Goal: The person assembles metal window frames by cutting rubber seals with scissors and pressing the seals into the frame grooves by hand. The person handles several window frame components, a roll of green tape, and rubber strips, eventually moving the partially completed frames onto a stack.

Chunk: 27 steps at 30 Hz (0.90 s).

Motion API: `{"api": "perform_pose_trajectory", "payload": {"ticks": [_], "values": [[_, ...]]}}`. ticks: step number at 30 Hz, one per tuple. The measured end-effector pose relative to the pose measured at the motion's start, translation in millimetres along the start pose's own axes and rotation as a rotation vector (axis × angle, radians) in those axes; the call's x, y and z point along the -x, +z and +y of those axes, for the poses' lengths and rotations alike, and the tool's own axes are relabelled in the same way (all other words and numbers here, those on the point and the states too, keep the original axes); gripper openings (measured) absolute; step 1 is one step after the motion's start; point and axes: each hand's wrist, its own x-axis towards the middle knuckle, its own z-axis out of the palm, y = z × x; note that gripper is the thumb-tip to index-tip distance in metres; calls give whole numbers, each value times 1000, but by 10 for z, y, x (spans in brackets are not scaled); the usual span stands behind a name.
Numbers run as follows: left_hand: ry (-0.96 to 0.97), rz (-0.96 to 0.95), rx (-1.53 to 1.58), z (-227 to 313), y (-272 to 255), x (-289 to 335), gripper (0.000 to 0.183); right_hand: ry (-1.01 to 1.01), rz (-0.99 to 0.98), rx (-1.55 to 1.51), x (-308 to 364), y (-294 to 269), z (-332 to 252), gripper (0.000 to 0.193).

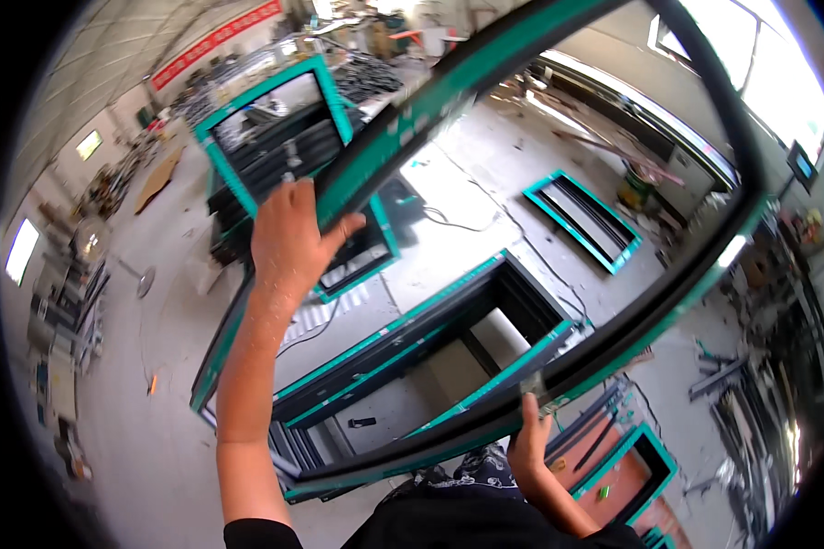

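Note:
A large rectangular window frame [604,361], black with green strips, is held up at a tilt in front of me. My left hand [288,238] is closed over its far left bar, the thumb lying along the inner side. The near bar is gripped by my right hand [529,444], whose thumb shows on top while its other fingers are mostly hidden behind the bar. Seen through the opening, a stack of similar black and green frames [545,306] lies below, with a small black piece [362,422] inside it.
Beyond my left hand stands another green-edged frame [209,137] on dark stacked profiles. A narrow frame [581,221] lies on the floor to the right, near a cable [522,240]. Close on my right are a smaller frame [673,457] and piled dark profiles [742,448]. A pedestal fan [145,282] stands left.

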Motion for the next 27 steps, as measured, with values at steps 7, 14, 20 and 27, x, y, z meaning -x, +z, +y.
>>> {"api": "perform_pose_trajectory", "payload": {"ticks": [7, 14, 20, 27], "values": [[18, -512, 14, 452, 2318, 828, 61, 237, 270, 162, -617, -973, 1214, 58], [-78, -776, 84, 235, 3635, 1984, 55, 636, 421, 370, -621, -1204, 2142, 48], [-95, -849, 54, -197, 4068, 2696, 53, 739, 467, 266, -455, -940, 2754, 36], [-88, -970, 31, -629, 4343, 3100, 56, 747, 501, 534, -383, -892, 3404, 42]]}}
